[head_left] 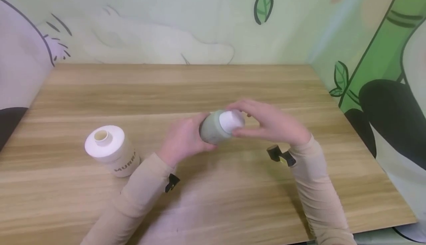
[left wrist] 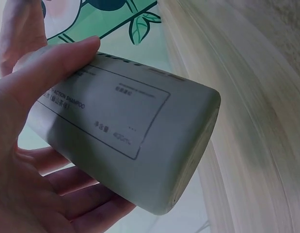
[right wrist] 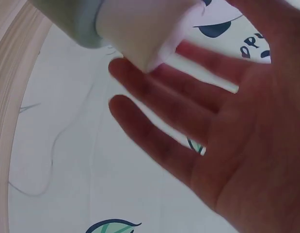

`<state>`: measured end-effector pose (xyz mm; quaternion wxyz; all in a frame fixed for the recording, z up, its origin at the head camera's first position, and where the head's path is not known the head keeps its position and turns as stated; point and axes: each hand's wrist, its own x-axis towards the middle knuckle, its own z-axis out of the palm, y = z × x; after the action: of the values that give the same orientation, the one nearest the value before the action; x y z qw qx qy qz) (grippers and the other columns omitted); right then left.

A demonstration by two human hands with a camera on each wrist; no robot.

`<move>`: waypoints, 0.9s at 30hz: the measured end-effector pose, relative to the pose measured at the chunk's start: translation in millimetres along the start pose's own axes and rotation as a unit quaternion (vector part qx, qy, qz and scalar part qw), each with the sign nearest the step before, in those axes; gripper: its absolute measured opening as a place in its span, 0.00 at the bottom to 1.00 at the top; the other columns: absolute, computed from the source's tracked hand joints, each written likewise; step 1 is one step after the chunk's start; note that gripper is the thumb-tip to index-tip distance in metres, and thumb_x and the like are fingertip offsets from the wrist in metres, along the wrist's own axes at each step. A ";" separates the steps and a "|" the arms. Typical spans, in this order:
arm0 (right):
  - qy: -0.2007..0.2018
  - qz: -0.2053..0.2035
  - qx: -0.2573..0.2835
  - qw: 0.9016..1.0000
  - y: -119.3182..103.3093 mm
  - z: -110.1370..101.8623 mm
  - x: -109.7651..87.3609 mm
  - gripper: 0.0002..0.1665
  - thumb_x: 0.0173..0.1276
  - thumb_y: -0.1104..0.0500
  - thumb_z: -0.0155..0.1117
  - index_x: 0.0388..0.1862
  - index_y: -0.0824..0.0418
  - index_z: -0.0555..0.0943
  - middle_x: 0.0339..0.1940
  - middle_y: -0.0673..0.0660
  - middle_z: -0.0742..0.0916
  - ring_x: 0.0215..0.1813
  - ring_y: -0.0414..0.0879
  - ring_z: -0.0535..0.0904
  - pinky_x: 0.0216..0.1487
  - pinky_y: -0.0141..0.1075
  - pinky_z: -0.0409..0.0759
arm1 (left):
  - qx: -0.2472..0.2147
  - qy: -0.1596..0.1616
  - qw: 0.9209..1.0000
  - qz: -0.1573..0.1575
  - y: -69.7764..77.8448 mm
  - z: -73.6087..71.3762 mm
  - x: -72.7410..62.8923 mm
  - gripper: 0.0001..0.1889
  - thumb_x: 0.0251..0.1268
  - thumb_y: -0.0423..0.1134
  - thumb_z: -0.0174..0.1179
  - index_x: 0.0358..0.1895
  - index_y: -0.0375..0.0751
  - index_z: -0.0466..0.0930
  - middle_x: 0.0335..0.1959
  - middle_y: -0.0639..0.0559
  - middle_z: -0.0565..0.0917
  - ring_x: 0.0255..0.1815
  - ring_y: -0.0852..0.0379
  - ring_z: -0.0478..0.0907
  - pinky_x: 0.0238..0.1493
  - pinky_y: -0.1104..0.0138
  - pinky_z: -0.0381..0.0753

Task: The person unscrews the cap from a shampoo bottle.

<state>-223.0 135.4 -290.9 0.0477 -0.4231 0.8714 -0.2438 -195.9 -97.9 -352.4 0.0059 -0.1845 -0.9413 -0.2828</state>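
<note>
A grey-green shampoo bottle (head_left: 213, 128) is held tilted above the table, its white cap (head_left: 230, 121) towards the right. My left hand (head_left: 183, 136) grips the bottle's body, thumb over the printed label (left wrist: 111, 109) and fingers beneath it in the left wrist view. At the capped end, my right hand (head_left: 271, 123) pinches the cap between thumb and fingers. In the right wrist view several fingers (right wrist: 154, 133) of that hand spread out below the cap, and the thumb's contact is out of frame.
To the left of the left forearm stands a white bottle (head_left: 114, 150) with dark lettering and an uncapped neck. The wood-grain table (head_left: 186, 86) meets a wall (head_left: 159, 19) painted with leaves and bamboo. Small black wrist mounts (head_left: 281, 155) stick out from the sleeves.
</note>
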 end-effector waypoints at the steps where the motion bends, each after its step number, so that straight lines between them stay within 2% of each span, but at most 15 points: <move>1: 0.003 0.013 -0.001 1.000 -0.7 1.1 0.1 0.33 0.64 0.51 0.68 0.65 0.60 0.72 0.56 0.53 0.83 0.58 0.45 0.78 0.60 0.43 0.79 | -0.001 0.000 1.000 -0.002 0.2 0.6 -0.4 0.41 0.36 0.49 0.78 0.60 0.44 0.74 0.47 0.46 0.86 0.44 0.48 0.84 0.49 0.54 0.82; 6: 0.005 0.081 -0.014 0.997 -3.3 3.4 2.8 0.28 0.66 0.46 0.64 0.61 0.58 0.74 0.43 0.50 0.86 0.44 0.42 0.80 0.46 0.38 0.81 | -0.001 0.005 1.000 -0.007 0.5 2.1 -0.6 0.39 0.37 0.49 0.78 0.59 0.43 0.75 0.46 0.46 0.87 0.43 0.48 0.84 0.47 0.54 0.83; 10: -0.003 0.089 -0.031 0.996 -4.1 3.1 3.0 0.26 0.66 0.46 0.65 0.58 0.56 0.75 0.36 0.48 0.85 0.37 0.40 0.79 0.40 0.34 0.78 | 0.008 0.006 1.000 -0.005 0.4 2.5 -0.5 0.38 0.37 0.50 0.78 0.57 0.43 0.75 0.44 0.46 0.87 0.41 0.48 0.84 0.45 0.55 0.83; 12: -0.004 0.072 -0.033 0.997 -3.5 3.0 2.4 0.26 0.65 0.48 0.66 0.59 0.57 0.75 0.39 0.48 0.86 0.40 0.41 0.79 0.43 0.35 0.80 | 0.008 0.005 1.000 -0.005 0.2 2.8 -0.7 0.39 0.36 0.50 0.78 0.57 0.43 0.75 0.44 0.46 0.87 0.41 0.48 0.84 0.45 0.55 0.83; 14: -0.003 0.048 -0.035 0.998 -2.9 1.9 1.4 0.28 0.64 0.51 0.67 0.61 0.59 0.75 0.47 0.51 0.86 0.47 0.43 0.81 0.51 0.38 0.81 | 0.007 0.007 1.000 -0.002 -0.2 2.3 -1.0 0.39 0.35 0.51 0.78 0.57 0.42 0.76 0.44 0.46 0.87 0.41 0.48 0.84 0.45 0.55 0.82; 16: -0.004 0.024 -0.035 0.999 -1.9 1.2 0.9 0.30 0.64 0.54 0.68 0.63 0.61 0.74 0.54 0.53 0.85 0.55 0.46 0.80 0.58 0.42 0.79 | 0.003 0.008 1.000 -0.001 -0.5 1.7 -1.1 0.40 0.35 0.50 0.79 0.57 0.41 0.75 0.44 0.45 0.87 0.41 0.48 0.84 0.46 0.55 0.82; 19: -0.003 0.006 -0.030 1.000 -0.9 0.7 1.2 0.32 0.64 0.54 0.68 0.65 0.62 0.72 0.61 0.56 0.82 0.61 0.49 0.78 0.64 0.45 0.77 | -0.003 0.006 1.000 -0.002 -0.3 0.5 -1.2 0.40 0.34 0.49 0.79 0.58 0.40 0.75 0.45 0.44 0.87 0.43 0.48 0.84 0.47 0.55 0.82; 24: 0.012 0.047 -0.022 0.999 -0.9 1.2 2.5 0.34 0.66 0.49 0.65 0.67 0.61 0.70 0.60 0.56 0.82 0.60 0.49 0.78 0.63 0.47 0.77 | -0.009 -0.003 1.000 -0.014 0.7 1.1 -0.6 0.41 0.36 0.49 0.78 0.59 0.40 0.74 0.47 0.43 0.86 0.44 0.47 0.84 0.49 0.54 0.83; 27: 0.013 0.077 -0.035 0.996 -0.8 2.9 2.2 0.29 0.67 0.46 0.63 0.62 0.58 0.74 0.52 0.52 0.85 0.54 0.46 0.80 0.57 0.44 0.79 | -0.005 -0.011 1.000 -0.015 0.8 4.3 -0.9 0.40 0.37 0.49 0.78 0.59 0.40 0.74 0.47 0.43 0.86 0.44 0.47 0.84 0.49 0.53 0.83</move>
<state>-223.0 132.2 -292.8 0.0399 -0.3531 0.9099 -0.2142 -194.4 -95.3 -355.7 -0.0099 -0.1737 -0.9426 -0.2849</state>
